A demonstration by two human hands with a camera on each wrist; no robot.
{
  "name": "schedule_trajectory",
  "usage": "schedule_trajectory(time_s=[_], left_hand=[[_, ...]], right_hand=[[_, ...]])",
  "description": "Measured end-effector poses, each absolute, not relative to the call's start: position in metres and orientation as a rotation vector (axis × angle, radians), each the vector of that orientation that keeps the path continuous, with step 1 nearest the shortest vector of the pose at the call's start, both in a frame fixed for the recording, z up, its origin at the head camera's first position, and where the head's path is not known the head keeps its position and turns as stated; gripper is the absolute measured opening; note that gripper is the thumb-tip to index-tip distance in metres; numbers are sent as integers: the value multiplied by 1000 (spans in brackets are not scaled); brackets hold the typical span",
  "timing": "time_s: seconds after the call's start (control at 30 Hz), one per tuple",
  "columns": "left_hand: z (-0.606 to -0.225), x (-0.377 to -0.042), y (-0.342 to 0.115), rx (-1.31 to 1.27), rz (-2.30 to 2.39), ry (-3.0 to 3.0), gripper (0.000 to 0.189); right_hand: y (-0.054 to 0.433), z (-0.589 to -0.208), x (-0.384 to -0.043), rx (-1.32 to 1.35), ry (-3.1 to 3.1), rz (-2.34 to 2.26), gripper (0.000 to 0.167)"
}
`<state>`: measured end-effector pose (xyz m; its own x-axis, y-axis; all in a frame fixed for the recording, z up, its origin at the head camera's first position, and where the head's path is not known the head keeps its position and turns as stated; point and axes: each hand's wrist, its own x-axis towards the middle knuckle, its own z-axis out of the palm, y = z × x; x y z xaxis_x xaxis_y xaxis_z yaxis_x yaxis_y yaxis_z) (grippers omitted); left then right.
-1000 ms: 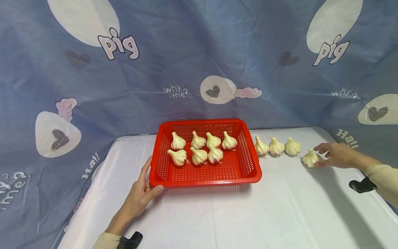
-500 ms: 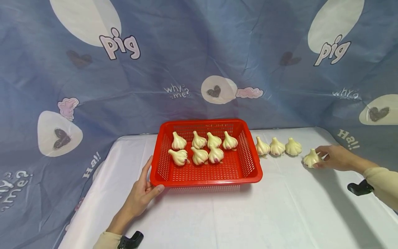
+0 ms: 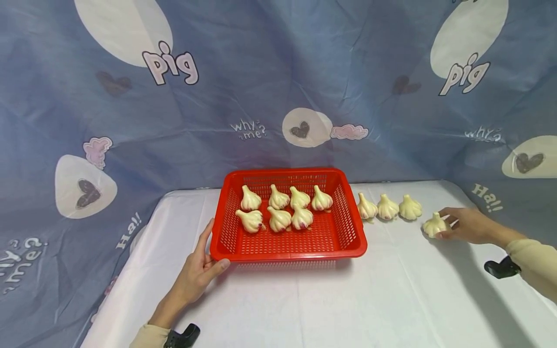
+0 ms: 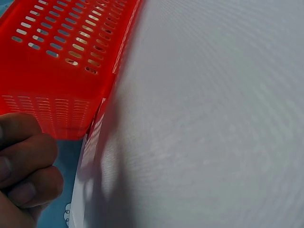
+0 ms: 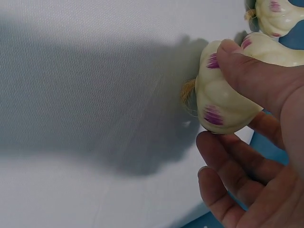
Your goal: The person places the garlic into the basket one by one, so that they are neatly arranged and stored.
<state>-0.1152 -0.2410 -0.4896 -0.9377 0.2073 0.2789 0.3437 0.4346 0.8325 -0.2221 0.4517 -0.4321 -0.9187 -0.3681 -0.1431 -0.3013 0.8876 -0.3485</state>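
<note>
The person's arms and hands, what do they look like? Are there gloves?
No gloves: the left hand and right hand are bare. The left sleeve and right sleeve are plain cream. Each wrist has something black on it.

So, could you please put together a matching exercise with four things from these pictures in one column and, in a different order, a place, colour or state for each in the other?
Things:
1. Basket
2. Left hand
3. Right hand
4. Table

Descriptions:
A. Pinching a garlic bulb
B. White
C. At the basket's near left corner
D. Red

Right pairs: 1-D, 2-C, 3-A, 4-B
</note>
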Motion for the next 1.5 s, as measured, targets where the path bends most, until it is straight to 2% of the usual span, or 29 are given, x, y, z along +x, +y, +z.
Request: schedule_trajectory(time_s=[0.6, 1.5], left_hand=[[-492, -117, -242, -483, -1527, -2550, 101], [-492, -116, -242, -462, -1508, -2578, 99]], right_hand=[[448, -433, -226, -538, 2886, -450, 60], [411, -387, -242, -539, 2925, -438, 63]])
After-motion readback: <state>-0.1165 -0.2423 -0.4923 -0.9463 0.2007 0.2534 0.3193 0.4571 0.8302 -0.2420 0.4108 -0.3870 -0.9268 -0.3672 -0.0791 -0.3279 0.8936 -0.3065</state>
